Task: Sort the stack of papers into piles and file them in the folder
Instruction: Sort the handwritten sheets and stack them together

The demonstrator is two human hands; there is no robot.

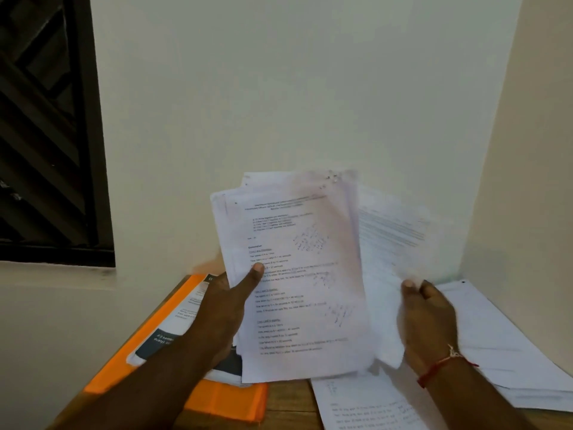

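Left hand grips the stack of papers at centre frame, thumb pressed on the front page. Its long axis is near upright, the top leaning slightly left. Right hand pinches a blurred loose sheet just beside it. Orange folder lies flat, lower left.

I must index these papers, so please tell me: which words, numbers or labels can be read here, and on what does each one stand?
"Explanation" (likely): bold heading on the stack in the left hand; other print blurred.
Loose sheet in the right hand: too blurred.
Booklet on the orange folder: white letters, unreadable.
Page on the table: too blurred.
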